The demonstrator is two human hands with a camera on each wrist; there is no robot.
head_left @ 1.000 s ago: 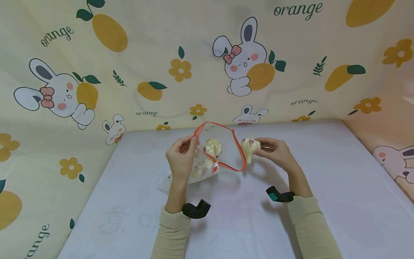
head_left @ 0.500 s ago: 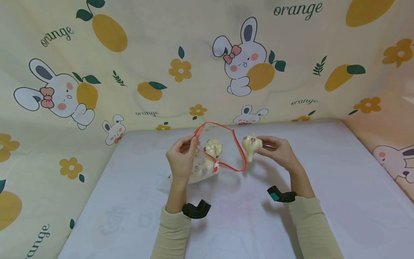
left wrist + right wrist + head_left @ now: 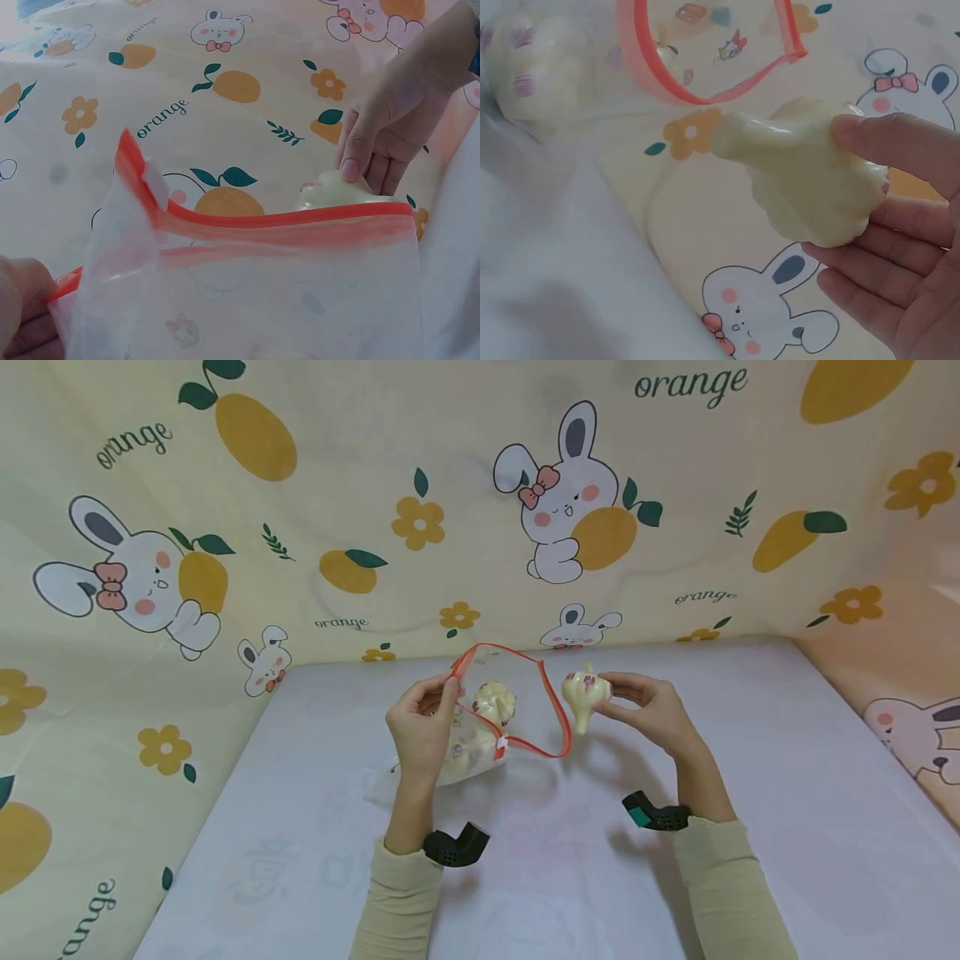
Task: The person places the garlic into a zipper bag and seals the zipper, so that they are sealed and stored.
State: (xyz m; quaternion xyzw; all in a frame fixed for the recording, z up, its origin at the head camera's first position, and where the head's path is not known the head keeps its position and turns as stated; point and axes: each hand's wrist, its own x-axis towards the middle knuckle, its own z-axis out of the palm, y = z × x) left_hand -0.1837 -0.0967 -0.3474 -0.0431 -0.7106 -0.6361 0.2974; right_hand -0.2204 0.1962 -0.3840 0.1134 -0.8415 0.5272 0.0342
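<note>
Between thumb and fingers, my left hand (image 3: 422, 727) pinches the red-edged rim of a clear zip bag (image 3: 476, 764), whose mouth gapes toward the right. Inside the bag lie cream garlic bulbs (image 3: 495, 702) with purple marks; how many is hard to tell through the plastic. Just right of the bag's mouth, my right hand (image 3: 652, 710) holds another garlic bulb (image 3: 585, 693) above the table, its stem pointing down. In the right wrist view the thumb presses on this glossy bulb (image 3: 810, 180), with fingers beneath it. From the left wrist view, the bag's rim partly hides it.
A white cloth-covered table (image 3: 570, 868) lies under both hands. Behind it rises a cream curtain (image 3: 465, 510) printed with rabbits and oranges. Black wrist cameras, one on the left wrist (image 3: 456, 845) and one on the right wrist (image 3: 654, 812), sit near the sleeve cuffs.
My right hand has shifted slightly right and up with the garlic bulb, a little farther from the bag's mouth. The bulb has tipped more upright. My left hand and the bag stay put.
</note>
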